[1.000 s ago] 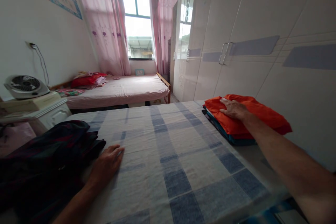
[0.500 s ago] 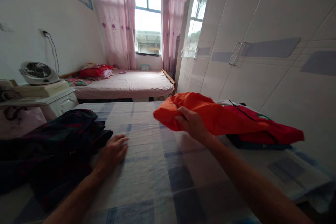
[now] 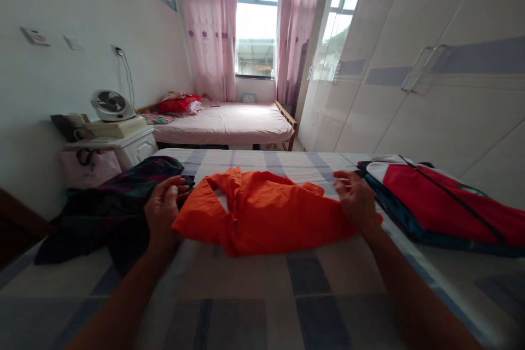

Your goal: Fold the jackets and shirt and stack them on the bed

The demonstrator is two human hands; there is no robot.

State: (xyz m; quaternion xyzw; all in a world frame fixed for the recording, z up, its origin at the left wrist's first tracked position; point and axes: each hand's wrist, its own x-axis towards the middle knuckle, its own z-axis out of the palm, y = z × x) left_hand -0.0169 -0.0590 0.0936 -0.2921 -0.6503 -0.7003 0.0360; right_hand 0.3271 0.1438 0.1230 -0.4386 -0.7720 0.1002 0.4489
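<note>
A folded orange jacket (image 3: 279,213), a short bit of zip showing on its front, lies across the middle of the checked bed sheet. At its left end is my left hand (image 3: 162,210), fingers loosely bent and apart, with the palm side facing the cloth. Over the right end rests my right hand (image 3: 357,199), its fingers half curled and not closed on the fabric. Dark plaid clothing (image 3: 118,197) sits in a loose heap just beyond my left hand. To the right of my right hand is a folded stack with a red and white garment (image 3: 443,197) on top.
The blue-and-white checked sheet (image 3: 229,317) covers the bed before me. A white bedside cabinet (image 3: 141,142) carries a small fan (image 3: 112,105). Farther off stands a second bed (image 3: 241,120) beneath the window. White wardrobes (image 3: 394,115) line the right side.
The orange jacket went from being held up in my right hand to lying on the sheet. My hands are now at its two ends. The view has turned left.
</note>
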